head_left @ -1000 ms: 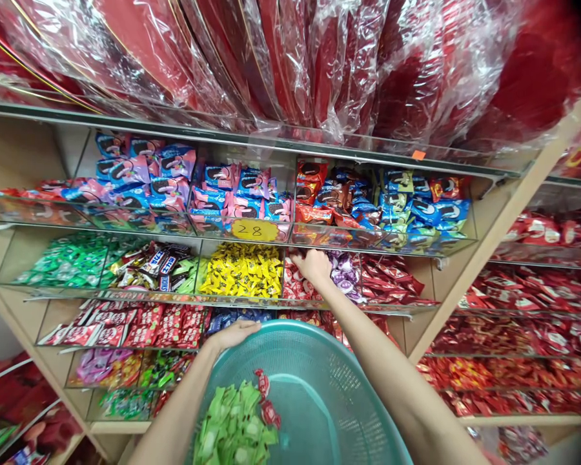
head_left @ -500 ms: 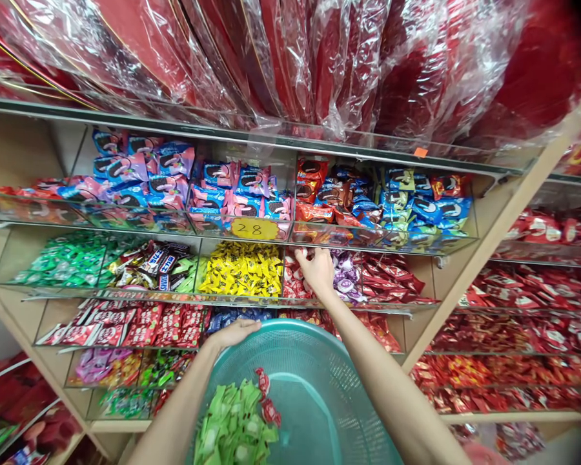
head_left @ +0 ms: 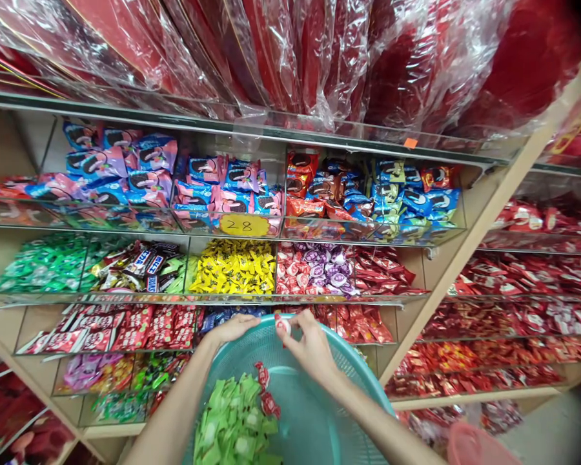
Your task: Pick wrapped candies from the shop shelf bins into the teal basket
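Observation:
A teal plastic basket (head_left: pixel 363 371) is below the shelves, its far rim gripped by my left hand (head_left: pixel 235 328). Inside it, green-wrapped candies (head_left: pixel 235 423) are heaped at the left, with red-wrapped candies (head_left: pixel 269 404) beside them. Over the basket's far edge, my right hand (head_left: pixel 307 342) pinches a red and white wrapped candy (head_left: pixel 283 325) between thumb and fingers. Similar red and white candies (head_left: pixel 292 271) lie in a shelf compartment above, between yellow candies (head_left: pixel 235 266) and purple ones (head_left: pixel 336 268).
Glass-fronted shelves hold green candies (head_left: pixel 43 261), cookie packs (head_left: pixel 150 161) and red packets (head_left: pixel 148 326). A yellow tag (head_left: pixel 244 225) reads 28. Plastic-wrapped red items (head_left: pixel 290 58) sit on top. At bottom right is a pink container (head_left: pixel 479 445).
My right hand has come down from the shelf compartment to the basket, now with a red and white candy. My left hand stays on the rim. The view has shifted slightly.

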`<state>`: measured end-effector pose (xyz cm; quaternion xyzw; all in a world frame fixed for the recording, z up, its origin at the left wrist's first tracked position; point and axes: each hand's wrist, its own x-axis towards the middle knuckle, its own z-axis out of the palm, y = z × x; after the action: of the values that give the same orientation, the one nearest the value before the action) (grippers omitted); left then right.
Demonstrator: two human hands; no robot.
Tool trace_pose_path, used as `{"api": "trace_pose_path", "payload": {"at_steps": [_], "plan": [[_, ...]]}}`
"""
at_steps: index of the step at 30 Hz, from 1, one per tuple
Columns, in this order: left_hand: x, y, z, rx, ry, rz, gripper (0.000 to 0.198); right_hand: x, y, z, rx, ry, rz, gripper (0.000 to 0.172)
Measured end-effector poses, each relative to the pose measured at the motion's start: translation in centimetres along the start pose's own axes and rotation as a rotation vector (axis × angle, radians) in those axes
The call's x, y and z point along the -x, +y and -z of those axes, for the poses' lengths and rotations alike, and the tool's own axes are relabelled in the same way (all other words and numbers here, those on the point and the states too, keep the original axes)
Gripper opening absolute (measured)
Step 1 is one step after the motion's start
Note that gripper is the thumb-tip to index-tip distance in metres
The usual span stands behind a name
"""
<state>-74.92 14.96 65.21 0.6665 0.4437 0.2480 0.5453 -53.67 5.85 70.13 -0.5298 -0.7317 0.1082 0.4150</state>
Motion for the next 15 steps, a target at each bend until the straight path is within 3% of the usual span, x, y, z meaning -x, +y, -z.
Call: {"api": "trace_pose_path", "payload": {"at_steps": [8, 15], "plan": [[0.2, 1.1, -0.4, -0.087, 0.011, -0.011, 0.055, 2.9, 5.5, -5.7, 0.205, -0.355, -0.266, 0.028], [0.8, 0.8, -0.3, -0.083, 0.02, -0.002, 0.054, 3.2, 5.8, -7.3, 0.287, -0.507, -0.308, 0.031]]}}
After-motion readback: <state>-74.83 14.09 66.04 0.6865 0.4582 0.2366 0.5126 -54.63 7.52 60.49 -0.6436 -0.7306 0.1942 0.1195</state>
